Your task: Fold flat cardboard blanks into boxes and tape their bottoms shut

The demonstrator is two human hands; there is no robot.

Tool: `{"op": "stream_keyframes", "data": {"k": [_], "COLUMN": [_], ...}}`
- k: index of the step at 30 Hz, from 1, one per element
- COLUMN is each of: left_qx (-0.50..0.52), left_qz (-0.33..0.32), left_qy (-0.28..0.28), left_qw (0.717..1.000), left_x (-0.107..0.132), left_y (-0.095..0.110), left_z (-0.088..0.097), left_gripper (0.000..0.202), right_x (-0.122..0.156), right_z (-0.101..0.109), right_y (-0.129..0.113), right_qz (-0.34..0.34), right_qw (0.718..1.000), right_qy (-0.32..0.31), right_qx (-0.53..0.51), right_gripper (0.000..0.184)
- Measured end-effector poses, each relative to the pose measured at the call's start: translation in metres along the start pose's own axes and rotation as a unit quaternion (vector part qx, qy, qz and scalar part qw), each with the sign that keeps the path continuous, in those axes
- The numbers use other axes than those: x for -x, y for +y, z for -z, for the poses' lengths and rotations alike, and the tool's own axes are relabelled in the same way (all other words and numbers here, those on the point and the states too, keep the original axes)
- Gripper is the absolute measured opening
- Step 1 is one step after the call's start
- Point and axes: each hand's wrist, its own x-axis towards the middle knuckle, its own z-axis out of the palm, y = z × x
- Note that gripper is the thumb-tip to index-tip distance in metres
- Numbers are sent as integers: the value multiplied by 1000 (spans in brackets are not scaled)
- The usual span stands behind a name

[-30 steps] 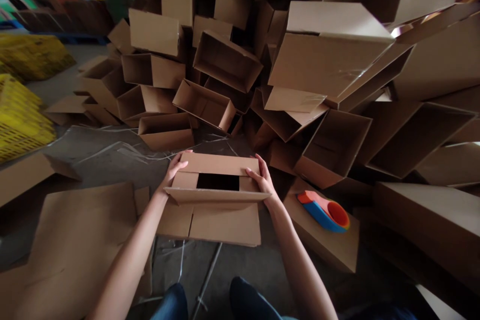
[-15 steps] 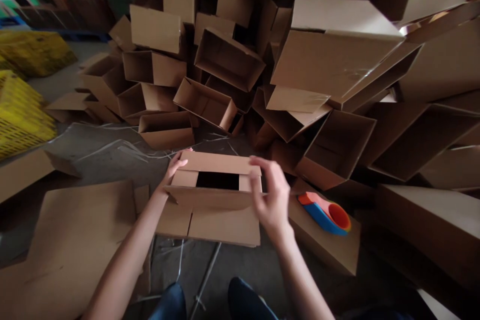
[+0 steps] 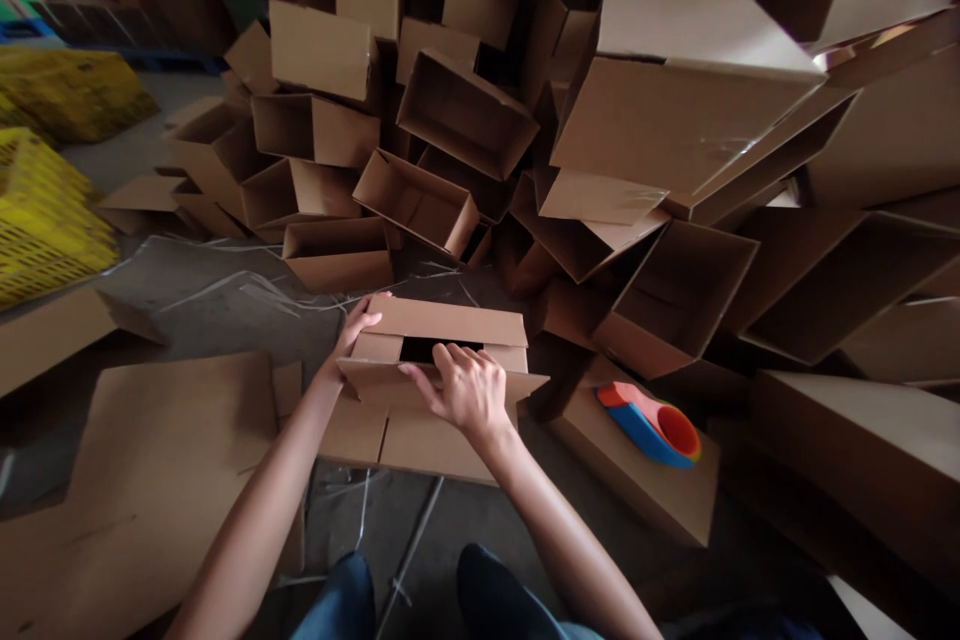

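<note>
A small cardboard box (image 3: 450,317) is in front of me, with a gap between its back, side and front flaps. My left hand (image 3: 355,332) grips its far left corner, thumb on the near side. My right hand (image 3: 466,385) is closed over the front flap (image 3: 375,379), fingers curled over its edge into the dark opening and thumb outside. The fingertips of my right hand are hidden. Below the box lies flat cardboard (image 3: 427,442). To the right, an orange and blue tool with a round hollow end (image 3: 651,425), perhaps a tape dispenser, lies on another carton (image 3: 637,480).
Many open cartons (image 3: 465,115) are heaped ahead and to the right. Flattened cardboard (image 3: 172,450) lies on the left, with a yellow crate (image 3: 49,215) beyond it. Loose white straps (image 3: 247,290) are strewn over the floor.
My right hand has moved left from the box's right end onto the front flap, which now tilts outward. My left hand keeps its grip on the corner.
</note>
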Motion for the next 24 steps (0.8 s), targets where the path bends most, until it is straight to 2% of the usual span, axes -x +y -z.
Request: {"op": "stream_keyframes", "data": {"k": [4,10,12,15,17,20,24], "left_qx": [0,-9,-13,-12,-5,-1,-19], "left_qz": [-9,-9,-10,-13,-10,-4,7], "left_qy": [-4,-7,-4,-7,-10,-3,-10], "left_qw": [1000,1000,1000,1000,1000,1000,1000], "left_x": [-4,-5,-6,-10,-13,-15,-11], "left_y": [-5,-10,-11,-13,-15,-14,-5], "left_z": [4,10,11,14,16,16,13], "left_gripper": [41,43,44,44,43,40,40], "right_x": [-7,-24,-26,-23,-20,-20,-21], "right_z": [2,3,-2,-10,-13,-15,-17], "right_y": [-1,4,9,14,15,14,15], "right_qz": [8,-15,21,82,109,133,114], "right_qw": [1000,979,980,983,981,979,979], "right_qy": [5,-109,-94,-21,1,-18,-45], "right_qx": [18,174,175,164,158,155,161], "right_gripper": [51,54,51,43,46,52,56]}}
